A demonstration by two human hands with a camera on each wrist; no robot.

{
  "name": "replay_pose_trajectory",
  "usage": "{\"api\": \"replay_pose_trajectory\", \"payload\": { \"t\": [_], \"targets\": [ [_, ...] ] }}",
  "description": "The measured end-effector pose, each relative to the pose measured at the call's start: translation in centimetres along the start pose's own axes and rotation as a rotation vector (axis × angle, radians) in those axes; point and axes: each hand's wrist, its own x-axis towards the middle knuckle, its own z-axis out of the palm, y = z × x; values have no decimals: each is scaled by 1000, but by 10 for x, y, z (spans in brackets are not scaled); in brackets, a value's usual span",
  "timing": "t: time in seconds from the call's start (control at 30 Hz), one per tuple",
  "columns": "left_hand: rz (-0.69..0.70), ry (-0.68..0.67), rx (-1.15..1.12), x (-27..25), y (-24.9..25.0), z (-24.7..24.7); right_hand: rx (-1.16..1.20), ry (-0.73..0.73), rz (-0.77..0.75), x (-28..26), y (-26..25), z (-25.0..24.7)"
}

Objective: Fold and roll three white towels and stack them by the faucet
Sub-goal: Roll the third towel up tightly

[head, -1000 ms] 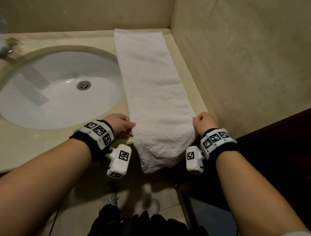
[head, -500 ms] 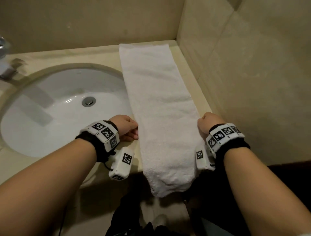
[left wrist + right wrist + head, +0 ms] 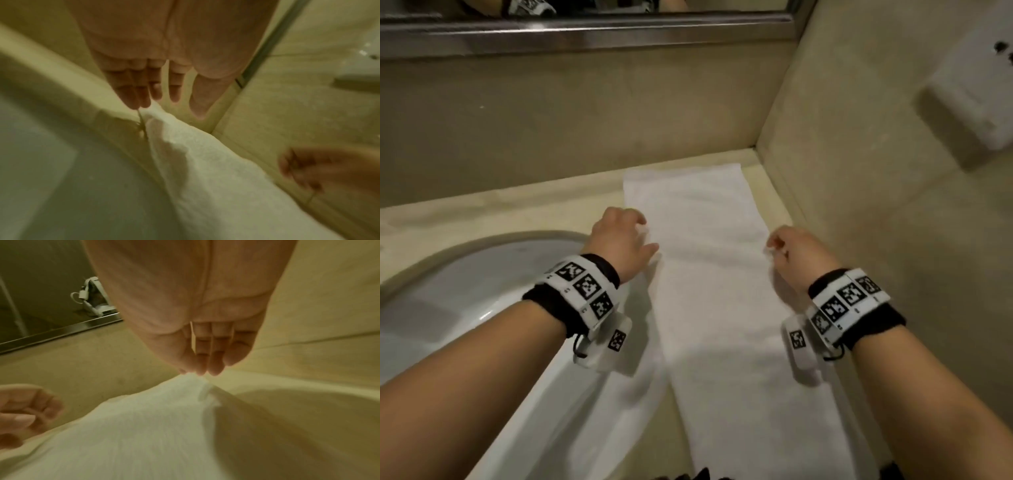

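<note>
A white towel [image 3: 709, 274] lies as a long folded strip on the counter [image 3: 482, 212], running from centre frame to the bottom edge, between the sink [image 3: 465, 308] at lower left and the wall at right. The left hand [image 3: 619, 240] and right hand [image 3: 798, 253] hang over its side edges, fingers relaxed, grasping nothing. The wristbands carry only square black-and-white code markers, no readable writing.

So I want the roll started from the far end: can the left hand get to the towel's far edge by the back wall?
Probably yes. The left hand is at the towel's left edge, partway along, and nothing lies on the cloth between it and the far edge.
</note>
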Motion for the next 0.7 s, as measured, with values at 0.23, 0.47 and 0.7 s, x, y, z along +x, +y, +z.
{"api": "replay_pose_trajectory", "payload": {
  "t": [0.23,0.47,0.7],
  "targets": [
    [198,-18,305,37,-14,15,-199,-210,-216,85,-26,6],
    [304,53,333,27,-7,25,-249,-199,-304,93,-20,7],
    [317,-10,-94,17,-7,-3,-83,-80,-393,77,-17,-20]
  ]
}}
